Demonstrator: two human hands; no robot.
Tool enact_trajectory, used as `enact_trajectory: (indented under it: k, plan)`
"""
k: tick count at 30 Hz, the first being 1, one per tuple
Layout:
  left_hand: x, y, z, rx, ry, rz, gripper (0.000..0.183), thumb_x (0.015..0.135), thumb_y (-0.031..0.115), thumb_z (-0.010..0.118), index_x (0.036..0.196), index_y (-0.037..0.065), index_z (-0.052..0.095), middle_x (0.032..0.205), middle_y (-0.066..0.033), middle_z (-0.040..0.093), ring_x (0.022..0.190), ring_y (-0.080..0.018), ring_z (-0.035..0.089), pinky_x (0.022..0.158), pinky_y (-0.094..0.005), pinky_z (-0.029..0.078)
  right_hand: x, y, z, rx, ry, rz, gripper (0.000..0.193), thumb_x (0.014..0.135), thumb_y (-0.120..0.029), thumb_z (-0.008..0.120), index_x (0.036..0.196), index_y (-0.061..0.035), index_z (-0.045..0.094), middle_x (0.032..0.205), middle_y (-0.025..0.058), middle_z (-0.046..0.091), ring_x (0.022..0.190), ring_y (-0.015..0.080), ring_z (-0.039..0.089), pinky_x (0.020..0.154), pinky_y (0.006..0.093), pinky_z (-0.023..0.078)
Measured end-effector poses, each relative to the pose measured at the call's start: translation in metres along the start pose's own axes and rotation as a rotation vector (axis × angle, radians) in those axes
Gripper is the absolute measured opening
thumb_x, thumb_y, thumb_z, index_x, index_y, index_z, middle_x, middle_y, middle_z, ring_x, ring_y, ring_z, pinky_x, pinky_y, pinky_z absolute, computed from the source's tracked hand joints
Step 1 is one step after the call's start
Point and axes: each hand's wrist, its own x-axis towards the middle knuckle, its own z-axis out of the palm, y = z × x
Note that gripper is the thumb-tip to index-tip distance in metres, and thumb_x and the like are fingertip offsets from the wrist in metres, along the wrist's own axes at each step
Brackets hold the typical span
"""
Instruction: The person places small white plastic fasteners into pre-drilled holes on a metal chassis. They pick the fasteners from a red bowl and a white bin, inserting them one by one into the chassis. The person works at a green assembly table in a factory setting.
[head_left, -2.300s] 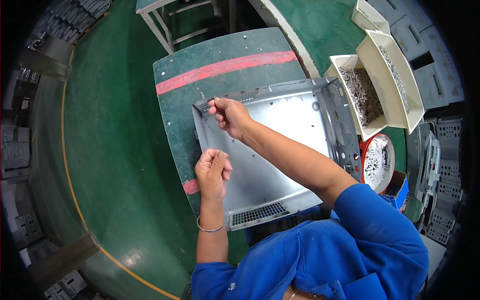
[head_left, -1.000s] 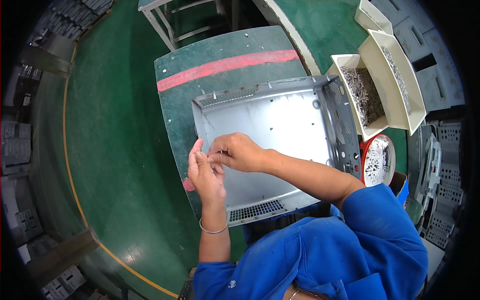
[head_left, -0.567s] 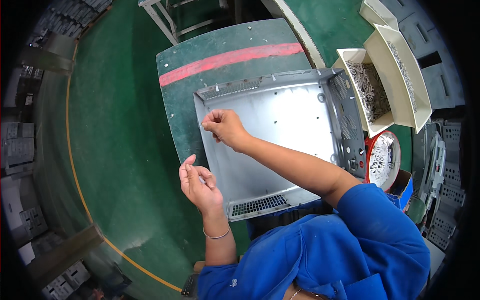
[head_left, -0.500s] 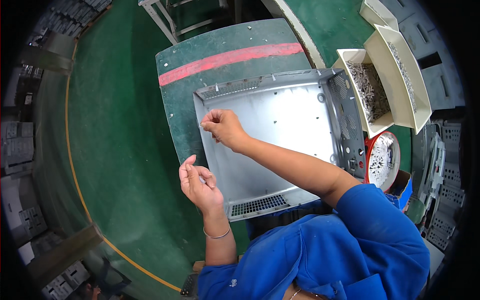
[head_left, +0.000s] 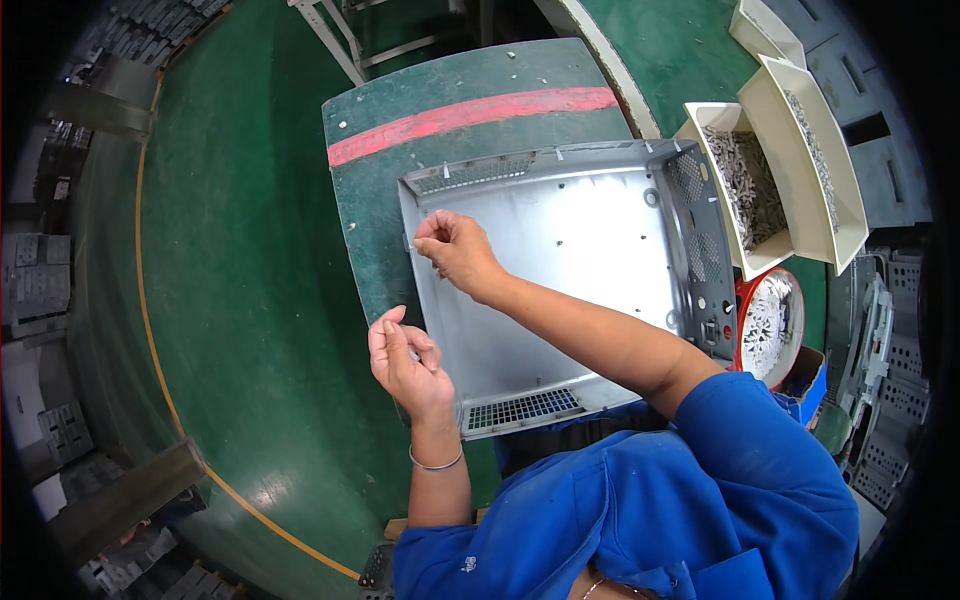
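A shallow grey sheet-metal housing [head_left: 560, 300] with perforated walls lies open side up on the worktable. Small white pegs [head_left: 560, 155] stick out along its far wall. My right hand [head_left: 460, 258] reaches across it to the left wall, thumb and forefinger pinched together at the rim; whatever is between the fingertips is too small to make out. Just outside the near left corner, my left hand [head_left: 408, 362] is turned palm up, its fingers curled in. What it holds, if anything, is hidden by the fingers.
The green worktable [head_left: 375, 215] has a red stripe [head_left: 470, 117]. At right stand cream bins [head_left: 735, 190] with small grey pieces and a red-rimmed round container [head_left: 768, 325] of white pieces. A blue box [head_left: 812, 385] is below it. Metal parts [head_left: 905, 400] are stacked far right.
The whole view has shifted slightly. My right hand stays at the housing's left wall, still pinched, and my left hand keeps its curled pose near the corner.
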Motion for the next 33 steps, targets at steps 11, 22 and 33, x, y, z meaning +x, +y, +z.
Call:
enact_trajectory:
  k: [11, 22, 33]
  plan:
    - [0.001, 0.000, 0.000, -0.033, 0.001, -0.002, 0.020, 0.088, 0.018, 0.037, 0.088, 0.001, 0.049, 0.050, -0.0013, 0.043, 0.035, -0.0039, 0.027, 0.033, -0.0164, 0.019, -0.004, -0.005, 0.000, 0.122, 0.035, 0.067, 0.005, 0.071, -0.005, 0.056, 0.071, -0.0012, 0.053, 0.060, 0.0023, 0.052, 0.049, 0.0082, 0.047, 0.044, 0.0227, 0.038]
    - [0.000, -0.002, 0.000, -0.003, -0.007, 0.019, 0.023, 0.087, 0.022, 0.041, 0.091, 0.000, 0.046, 0.050, -0.0009, 0.041, 0.036, -0.0038, 0.026, 0.033, -0.0166, 0.019, 0.001, 0.001, 0.004, 0.200, 0.002, 0.016, 0.006, 0.074, -0.007, 0.053, 0.075, -0.0024, 0.049, 0.060, 0.0035, 0.053, 0.048, 0.0086, 0.049, 0.043, 0.0231, 0.038]
    - [0.000, -0.001, 0.000, -0.031, 0.008, 0.031, 0.019, 0.087, 0.018, 0.039, 0.087, 0.001, 0.049, 0.050, -0.0013, 0.043, 0.035, -0.0040, 0.028, 0.033, -0.0162, 0.020, -0.001, -0.010, -0.002, 0.487, -0.135, 0.278, 0.009, 0.080, -0.013, 0.050, 0.080, -0.0068, 0.044, 0.053, 0.0011, 0.048, 0.039, 0.0057, 0.035, 0.034, 0.0204, 0.024]
